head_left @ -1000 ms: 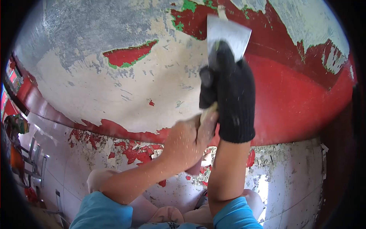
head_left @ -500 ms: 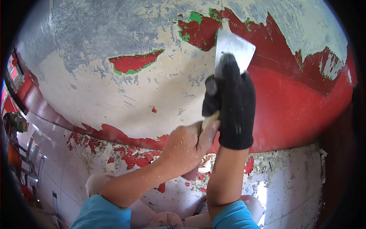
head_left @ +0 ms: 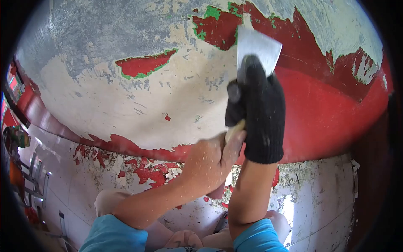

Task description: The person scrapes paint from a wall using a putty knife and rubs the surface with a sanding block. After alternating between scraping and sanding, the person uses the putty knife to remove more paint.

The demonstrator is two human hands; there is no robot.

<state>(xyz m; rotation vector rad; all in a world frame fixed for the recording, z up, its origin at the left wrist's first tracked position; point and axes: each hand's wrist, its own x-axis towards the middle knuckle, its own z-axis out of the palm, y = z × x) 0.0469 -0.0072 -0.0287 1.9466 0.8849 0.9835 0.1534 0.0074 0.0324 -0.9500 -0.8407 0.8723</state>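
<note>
A putty knife (head_left: pixel 258 48) with a wide metal blade lies against a large curved surface (head_left: pixel 147 105) whose red paint is partly stripped to beige and grey. My right hand (head_left: pixel 262 113), in a black knit glove, is closed around the knife, its index finger stretched along the blade. Below it my bare left hand (head_left: pixel 210 157) is wrapped round the pale handle end (head_left: pixel 235 129). The blade's front edge sits near the border of a dark red patch (head_left: pixel 289 46). Most of the handle is hidden by the hands.
Red and white paint flakes (head_left: pixel 155 174) litter the tiled floor (head_left: pixel 315 206) beneath the curved surface. Smooth red paint (head_left: pixel 319 122) covers its lower right. Metal-framed furniture (head_left: pixel 37 180) stands at the left edge. My bent knees are below my forearms.
Both hands and the putty knife have shifted very slightly to the right. The surface appears a little higher and further left in view. The grip is the same.
</note>
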